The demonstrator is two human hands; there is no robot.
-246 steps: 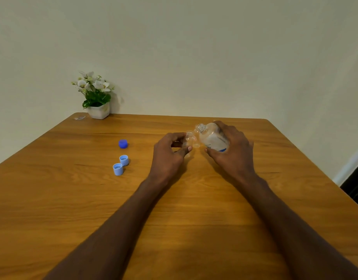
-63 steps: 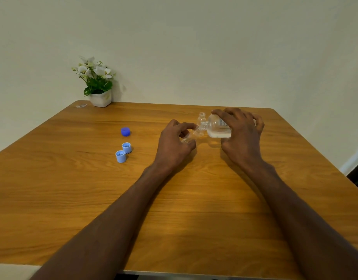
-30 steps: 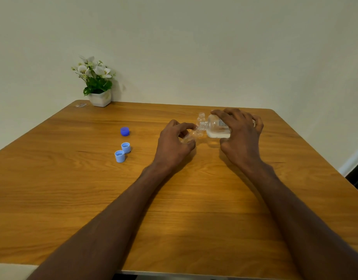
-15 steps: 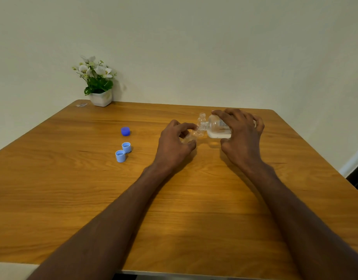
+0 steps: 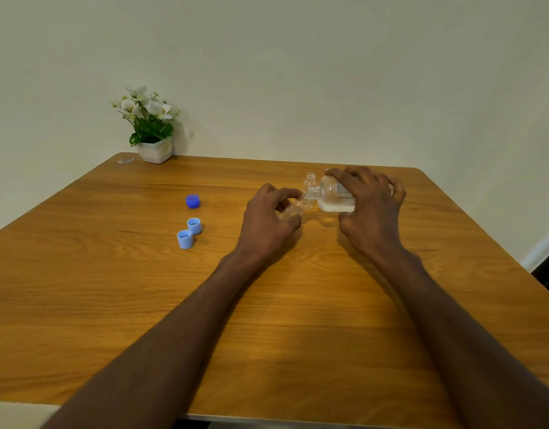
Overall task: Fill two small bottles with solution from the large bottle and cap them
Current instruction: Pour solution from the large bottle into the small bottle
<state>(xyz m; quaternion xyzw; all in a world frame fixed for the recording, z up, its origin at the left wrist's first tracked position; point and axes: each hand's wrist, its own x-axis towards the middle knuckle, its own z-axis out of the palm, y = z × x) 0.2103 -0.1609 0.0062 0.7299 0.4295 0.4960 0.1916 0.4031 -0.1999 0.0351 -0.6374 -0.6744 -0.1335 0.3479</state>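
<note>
Large bottle [image 5: 332, 195] tipped sideways in right hand's [image 5: 370, 209] grip, neck at mouth of small bottle [image 5: 293, 209] pinched tilted in left hand [image 5: 267, 224]; second small bottle [image 5: 310, 180] upright just behind; three blue caps [image 5: 189, 222] lie left on bench [image 5: 112, 289]; potted plant [image 5: 151, 126] at far corner.
</note>
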